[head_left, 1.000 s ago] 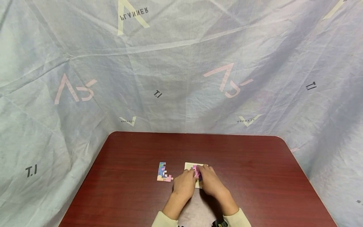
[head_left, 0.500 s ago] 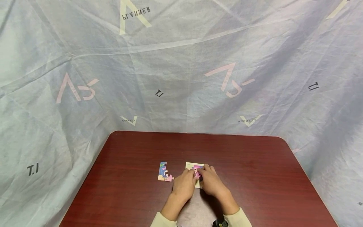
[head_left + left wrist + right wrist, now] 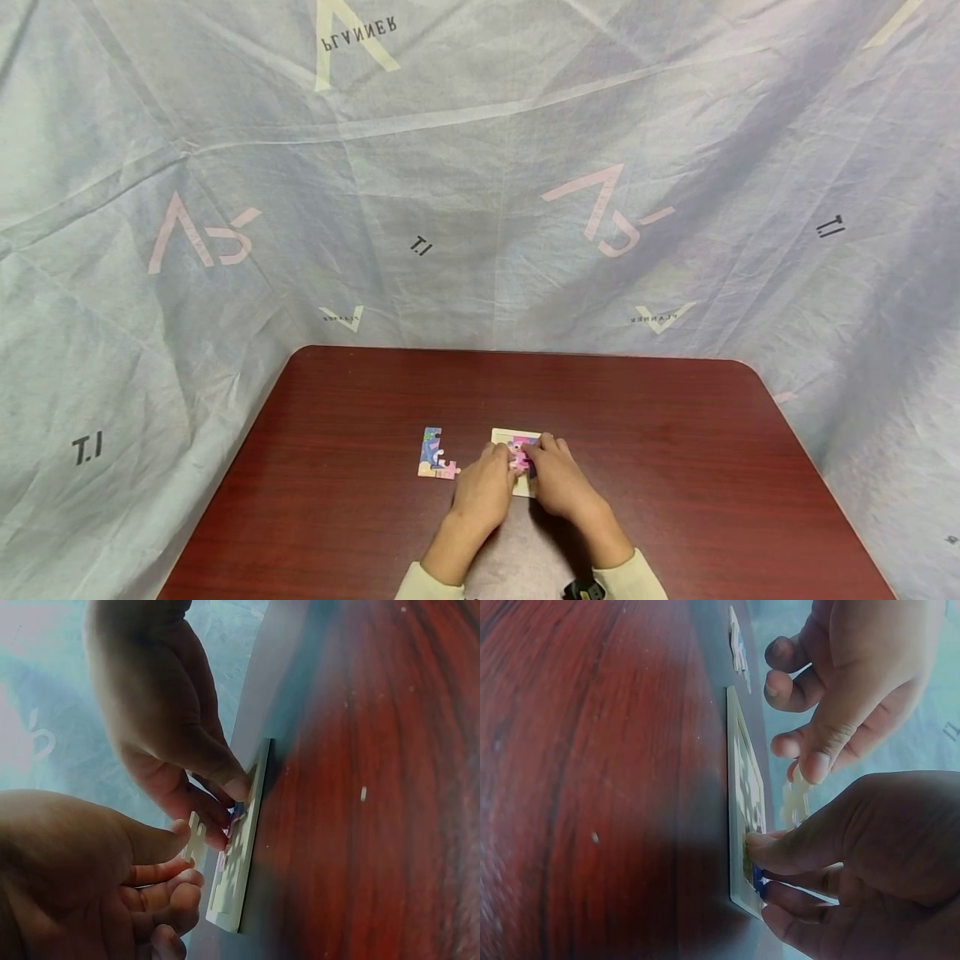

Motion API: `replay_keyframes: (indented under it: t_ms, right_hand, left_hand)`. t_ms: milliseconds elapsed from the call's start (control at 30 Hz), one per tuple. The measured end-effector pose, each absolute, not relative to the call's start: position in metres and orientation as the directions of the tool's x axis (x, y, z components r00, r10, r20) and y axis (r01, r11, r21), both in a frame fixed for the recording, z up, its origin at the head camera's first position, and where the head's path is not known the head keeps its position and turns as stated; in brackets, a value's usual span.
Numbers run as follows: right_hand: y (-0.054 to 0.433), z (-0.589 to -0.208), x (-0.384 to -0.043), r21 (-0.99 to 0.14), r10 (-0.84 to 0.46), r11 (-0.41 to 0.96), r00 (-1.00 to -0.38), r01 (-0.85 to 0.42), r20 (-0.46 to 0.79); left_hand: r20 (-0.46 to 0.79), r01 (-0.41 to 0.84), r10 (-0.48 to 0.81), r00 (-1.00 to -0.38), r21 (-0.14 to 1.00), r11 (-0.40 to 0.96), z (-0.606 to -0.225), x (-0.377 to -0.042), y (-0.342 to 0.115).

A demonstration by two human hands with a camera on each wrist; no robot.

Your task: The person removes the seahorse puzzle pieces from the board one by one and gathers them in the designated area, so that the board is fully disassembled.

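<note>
In the head view my left hand [image 3: 482, 490] and right hand [image 3: 561, 479] work close together over a small cream puzzle tray [image 3: 501, 433]. Between left thumb and index finger I pinch a puzzle piece [image 3: 196, 838], which stands on edge just off the tray in the left wrist view; its pale side shows there. My right hand grips low at the tray, with thumb and curled fingers about a dark-blue puzzle piece [image 3: 759, 882]. Pink printed pieces [image 3: 521, 440] show between the hands. The fingers hide much of the tray.
Left of the tray, several joined puzzle pieces [image 3: 430, 454] in blue and pink lie in an L shape on the dark red table [image 3: 360, 517]. A pale printed cloth [image 3: 450, 208] hangs behind the table and along both sides.
My left hand has drawn slightly left and toward me, so more of the pink picture shows between the hands. The right hand and the tray stay almost in place.
</note>
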State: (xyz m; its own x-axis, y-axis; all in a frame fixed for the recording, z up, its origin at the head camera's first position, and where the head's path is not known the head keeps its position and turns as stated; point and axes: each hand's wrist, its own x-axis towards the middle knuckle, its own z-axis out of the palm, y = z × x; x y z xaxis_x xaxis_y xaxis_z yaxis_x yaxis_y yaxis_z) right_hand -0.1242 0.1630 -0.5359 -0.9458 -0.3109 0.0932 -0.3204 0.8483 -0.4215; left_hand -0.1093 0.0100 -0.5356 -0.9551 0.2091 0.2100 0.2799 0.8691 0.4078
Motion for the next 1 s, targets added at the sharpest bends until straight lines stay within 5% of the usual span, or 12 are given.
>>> replay_keyframes:
  t_ms: [1000]
  right_hand:
    - [0.163, -0.540, -0.125, -0.424, -0.305, 0.851, -0.949, -0.311, 0.084]
  left_hand:
    - [0.213, 0.279, 0.201, -0.956, 0.456, 0.845, -0.532, -0.110, -0.003]
